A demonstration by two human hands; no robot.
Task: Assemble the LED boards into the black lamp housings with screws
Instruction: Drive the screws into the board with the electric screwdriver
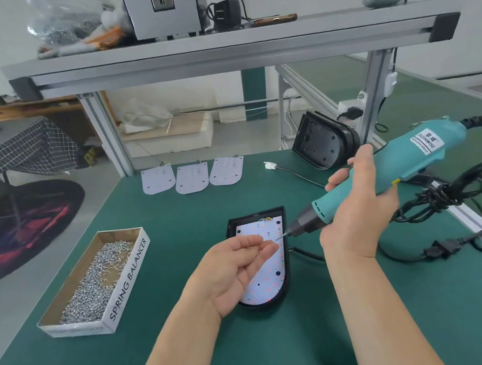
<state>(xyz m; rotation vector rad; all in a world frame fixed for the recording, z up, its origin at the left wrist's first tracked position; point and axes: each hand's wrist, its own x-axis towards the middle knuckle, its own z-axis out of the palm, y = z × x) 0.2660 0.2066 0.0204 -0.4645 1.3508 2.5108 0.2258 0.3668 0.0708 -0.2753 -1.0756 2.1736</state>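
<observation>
Bare forearms reach in from the near edge of the green table (309, 338), seen from the head camera. The left grip (237, 269) is palm-up with its fingers loosely curled and the tips gathered by the driver's bit. Whether they pinch a screw is too small to tell. The right grip (355, 209) is clenched round the barrel of a teal electric screwdriver (409, 158), tilted with its bit pointing toward the left grip.

Directly under the left grip lies the black housing (288, 281), open side up, with the white LED board (266, 283) seated inside it. Outward of the left grip sits a cardboard box (130, 271) of loose screws (95, 278). Beyond both grips three spare boards (191, 177) lie in a row, and more stacked housings (323, 144) lean beyond the right grip.

The board looks thin, stiff and light, with exposed LEDs, so it is best steadied by its edges. The housing seems a rigid shell, easy to hold by its rim. The screws are tiny and likely slippery.

The box reads "SPRING BALANCER". The driver's label appears to read "TECHWISE", with the smaller print illegible.
</observation>
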